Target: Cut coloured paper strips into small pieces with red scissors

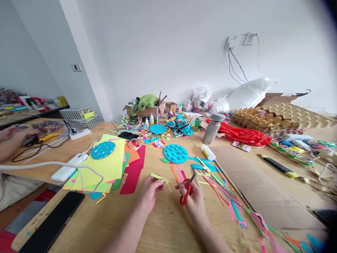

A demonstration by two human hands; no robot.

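Note:
My left hand pinches a small yellow-green paper strip, which sticks out past the fingertips to the right. My right hand is closed on the red handles of a pair of scissors, whose blades point up and away from me. A narrow gap lies between the strip and the scissors. Just beyond the hands sits a round blue paper piece with a woven-looking surface. Orange and pink strips lie between it and my hands. Coloured paper strips spread to the right of the scissors.
Stacked coloured sheets, a power strip and a black phone lie left. A metal bottle, glue bottle, cardboard sheet and black-yellow cutter are right. Another person's hands are far left.

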